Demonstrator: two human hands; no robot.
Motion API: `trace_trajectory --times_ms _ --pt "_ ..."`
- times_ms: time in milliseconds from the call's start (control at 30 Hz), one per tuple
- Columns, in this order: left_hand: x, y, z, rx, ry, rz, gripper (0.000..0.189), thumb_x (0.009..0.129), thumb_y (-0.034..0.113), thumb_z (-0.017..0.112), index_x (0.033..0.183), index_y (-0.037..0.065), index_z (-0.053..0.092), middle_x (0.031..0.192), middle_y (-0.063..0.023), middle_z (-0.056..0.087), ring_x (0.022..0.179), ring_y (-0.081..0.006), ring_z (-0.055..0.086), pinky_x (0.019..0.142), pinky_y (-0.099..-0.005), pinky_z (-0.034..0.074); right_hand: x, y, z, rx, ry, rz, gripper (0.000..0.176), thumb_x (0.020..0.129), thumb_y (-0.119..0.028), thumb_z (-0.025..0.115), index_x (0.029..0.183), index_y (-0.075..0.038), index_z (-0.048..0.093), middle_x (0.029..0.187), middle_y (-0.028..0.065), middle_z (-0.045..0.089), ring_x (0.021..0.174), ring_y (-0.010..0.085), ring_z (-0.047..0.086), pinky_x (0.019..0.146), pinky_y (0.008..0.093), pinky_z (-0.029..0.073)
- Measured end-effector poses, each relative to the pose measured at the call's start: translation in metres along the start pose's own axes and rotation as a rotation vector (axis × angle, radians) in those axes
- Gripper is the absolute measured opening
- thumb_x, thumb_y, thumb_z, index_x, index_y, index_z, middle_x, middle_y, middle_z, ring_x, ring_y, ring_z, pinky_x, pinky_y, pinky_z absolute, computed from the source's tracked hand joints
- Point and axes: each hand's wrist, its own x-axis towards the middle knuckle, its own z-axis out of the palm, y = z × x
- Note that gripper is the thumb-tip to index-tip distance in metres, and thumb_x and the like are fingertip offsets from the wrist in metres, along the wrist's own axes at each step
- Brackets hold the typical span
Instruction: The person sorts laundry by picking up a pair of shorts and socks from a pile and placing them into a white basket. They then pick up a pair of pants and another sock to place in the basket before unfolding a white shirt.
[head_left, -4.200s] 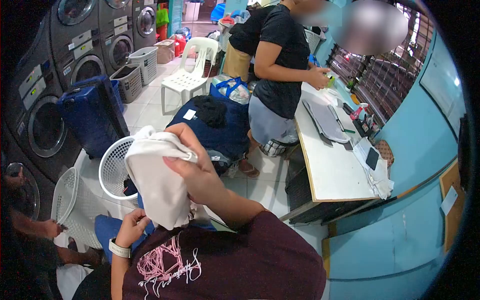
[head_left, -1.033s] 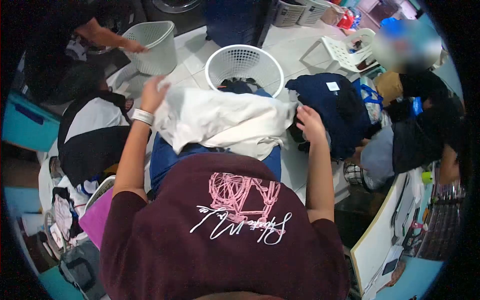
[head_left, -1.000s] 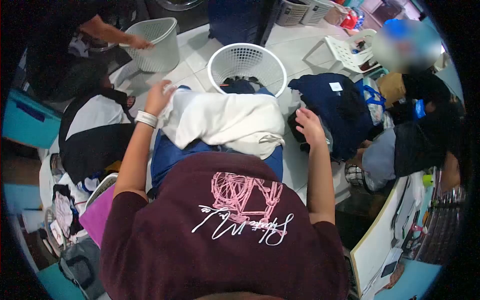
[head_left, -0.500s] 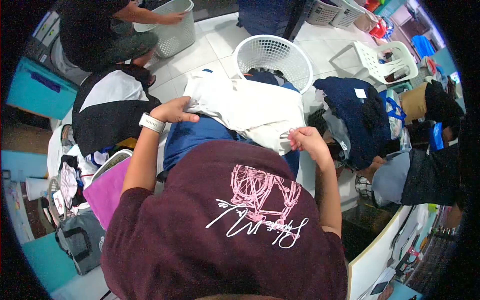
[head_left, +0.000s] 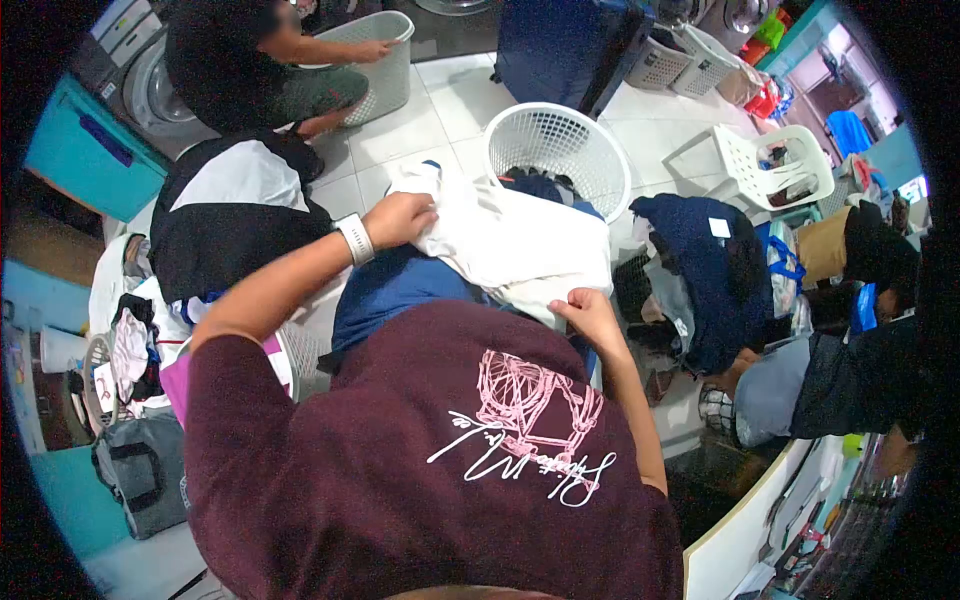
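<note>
A white cloth garment (head_left: 525,245) lies across my lap, over blue legwear (head_left: 400,290). My left hand (head_left: 400,218), with a pale watch on its wrist, has its fingers curled on the garment's upper left part. At the garment's lower right edge, my right hand (head_left: 588,315) pinches the fabric between thumb and fingers. Just beyond the cloth stands a round white basket (head_left: 545,130) with dark clothes inside.
Another person (head_left: 225,70) sits at the back left beside a tall pale basket (head_left: 385,85). Black and white clothing (head_left: 235,215) is heaped at my left, dark blue clothing (head_left: 705,270) at my right. A white plastic chair (head_left: 765,180) and a blue suitcase (head_left: 560,55) stand farther back.
My left hand has gone from thumb spread to fingers curled on the white garment and moved right. My right hand has shifted slightly left and nearer to me. The whole view has tilted slightly.
</note>
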Motion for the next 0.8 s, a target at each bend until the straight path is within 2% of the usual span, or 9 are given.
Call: trace_trajectory --times_ms 167,233,333,500,600,633,733,767,800 --pt "0.038 0.057 -0.063 -0.068 -0.175 0.116 0.023 0.088 0.022 0.052 0.087 -0.001 0.053 0.077 -0.0177 0.059 0.067 -0.0233 0.057 0.062 -0.0345 0.044 -0.017 -0.038 -0.015 -0.084 0.249 -0.091 0.031 0.073 -0.029 0.071 0.074 0.0 0.06 0.06 0.0088 0.059 0.054 0.0138 0.053 0.051 0.0319 0.044" --pt "0.049 0.1 -0.073 -0.498 -0.009 0.115 0.024 0.089 0.022 0.052 0.095 -0.001 0.055 0.079 -0.0083 0.06 0.071 -0.0118 0.053 0.063 -0.029 0.044 -0.021 -0.066 -0.015 0.422 -0.079 -0.041 0.042 0.076 -0.026 0.071 0.106 0.0 0.055 0.081 0.0105 0.063 0.064 0.0152 0.057 0.055 0.0322 0.047" --pt "0.048 0.163 -0.064 -0.683 -0.058 0.277 0.024 0.091 0.021 0.05 0.099 -0.001 0.055 0.086 -0.0035 0.058 0.077 -0.0092 0.051 0.068 -0.0275 0.045 -0.041 -0.13 -0.006 0.719 -0.045 -0.311 0.082 0.078 -0.022 0.071 0.136 0.0 0.017 0.114 0.0136 0.051 0.097 0.0178 0.054 0.081 0.0332 0.046" --pt "0.028 0.236 -0.095 -0.442 -0.077 0.874 0.019 0.088 0.016 0.053 0.097 -0.001 0.051 0.098 -0.0157 0.049 0.087 -0.0275 0.056 0.073 -0.0349 0.045 -0.037 -0.125 -0.017 0.794 0.573 -0.437 0.034 0.082 -0.004 0.056 0.114 0.001 0.049 0.108 0.0107 0.056 0.102 0.0195 0.053 0.091 0.0332 0.04" --pt "0.02 0.241 -0.172 0.17 -0.501 1.026 0.035 0.081 0.024 0.06 0.107 0.002 0.051 0.11 -0.0194 0.05 0.093 -0.0358 0.055 0.075 -0.0432 0.047 -0.063 -0.122 -0.037 0.376 0.709 -0.34 0.052 0.082 -0.005 0.061 0.126 0.001 0.035 0.121 0.013 0.048 0.108 0.0197 0.05 0.094 0.032 0.039" --pt "0.01 0.251 -0.202 0.319 -0.671 0.806 0.041 0.079 0.028 0.061 0.111 0.003 0.051 0.112 -0.0192 0.052 0.092 -0.0374 0.056 0.074 -0.0428 0.047 -0.057 -0.097 -0.037 0.684 0.631 -0.406 0.056 0.083 -0.008 0.06 0.129 0.001 0.03 0.125 0.0136 0.044 0.11 0.0201 0.049 0.094 0.0328 0.04" --pt "-0.015 0.26 -0.236 0.38 -0.348 0.722 0.044 0.079 0.031 0.062 0.114 0.006 0.051 0.109 -0.0185 0.054 0.091 -0.0368 0.056 0.074 -0.0402 0.048 -0.044 -0.072 -0.071 1.03 0.278 -0.233 0.048 0.089 -0.014 0.052 0.129 0.001 0.03 0.125 0.0158 0.045 0.11 0.0221 0.05 0.089 0.0348 0.046" --pt "-0.023 0.26 -0.237 0.349 -0.103 0.777 0.046 0.079 0.033 0.063 0.115 0.006 0.051 0.11 -0.019 0.054 0.091 -0.0357 0.057 0.073 -0.0388 0.048 -0.05 -0.097 -0.078 1.091 0.29 -0.224 0.034 0.081 -0.011 0.059 0.111 0.004 0.054 0.103 0.0125 0.061 0.093 0.0199 0.06 0.082 0.033 0.048" --pt "-0.023 0.261 -0.238 0.353 -0.105 0.776 0.046 0.079 0.033 0.063 0.115 0.006 0.051 0.11 -0.019 0.054 0.091 -0.0357 0.057 0.073 -0.0388 0.048 -0.049 -0.098 -0.077 1.095 0.288 -0.227 0.034 0.081 -0.011 0.059 0.111 0.004 0.054 0.103 0.0125 0.061 0.093 0.0199 0.06 0.082 0.033 0.048"
